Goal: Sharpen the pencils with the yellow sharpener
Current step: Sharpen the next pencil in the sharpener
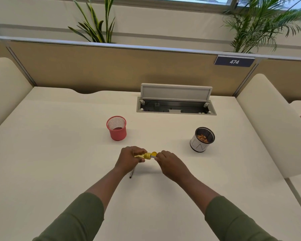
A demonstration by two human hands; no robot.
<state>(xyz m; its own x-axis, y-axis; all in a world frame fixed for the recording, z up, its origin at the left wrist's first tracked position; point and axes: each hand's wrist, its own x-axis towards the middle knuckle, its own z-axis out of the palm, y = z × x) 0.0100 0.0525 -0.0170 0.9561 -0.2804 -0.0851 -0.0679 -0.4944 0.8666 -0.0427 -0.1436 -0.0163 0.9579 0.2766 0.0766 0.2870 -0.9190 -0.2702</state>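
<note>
My left hand (130,158) grips the yellow sharpener (147,155) a little above the white desk (59,145). My right hand (168,162) pinches a grey pencil (153,156) whose tip sits in the sharpener's opening; only a short stretch of it shows between the hands. A small yellow lid (154,152) shows just behind the sharpener. A second dark pencil (131,174) lies on the desk, partly hidden under my left wrist.
A pink mesh cup (116,128) stands behind my left hand. A white-and-black mesh cup (202,139) with brown shavings inside stands to the right. An open cable hatch (175,101) sits at the desk's back. Cream dividers flank both sides.
</note>
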